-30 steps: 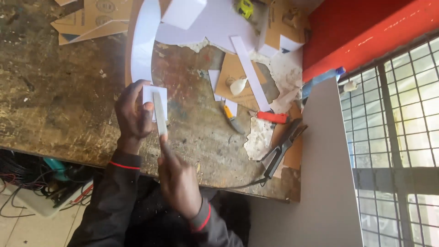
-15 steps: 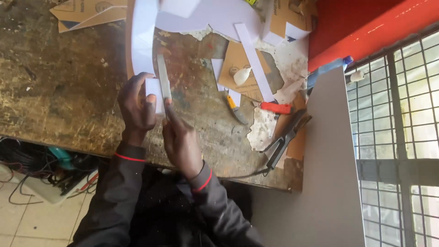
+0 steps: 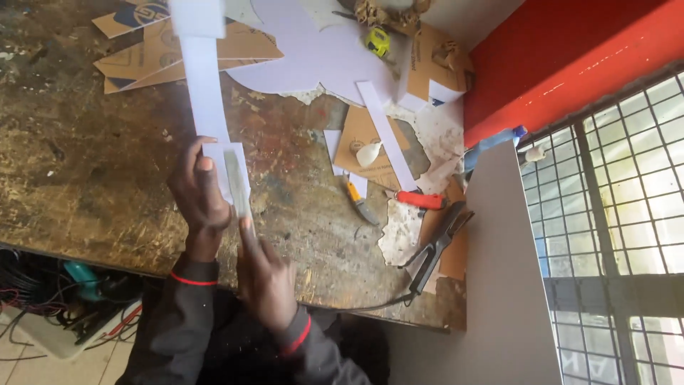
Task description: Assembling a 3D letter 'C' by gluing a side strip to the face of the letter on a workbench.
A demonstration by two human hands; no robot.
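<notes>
White card strip [image 3: 206, 93], long and narrow, runs from the top edge of the view down over the worn wooden workbench [image 3: 78, 178] to the person's hands, where its lower end is held just above the bench's near edge.

Doing this well, as I judge it, means keeping the strip flat and taut with the holding hand while the narrow piece stays square along the strip's end, with the thumb well clear of the edge being worked.

Going left to right: the left hand [image 3: 199, 192] is closed around the strip's lower end, thumb on top and fingers curled behind, so it grips the card firmly. Just beside it, the slim grey-green straight piece [image 3: 239, 189], a ruler or a thin offcut (I cannot tell which), lies lengthwise against the strip. The right hand [image 3: 267, 274] sits below it, its fingers drawn narrow and pinching the piece's lower end; the fingertips touch the piece and come near the left hand's wrist.

Further right on the bench, well apart from the hands, lie a yellow-handled utility knife [image 3: 358, 202], a red-handled tool [image 3: 420, 200], dark pliers [image 3: 438, 246], brown cardboard offcuts [image 3: 370, 146] and a large pale sheet [image 3: 313, 60] with a yellow tape measure [image 3: 377, 41] on it.
</notes>
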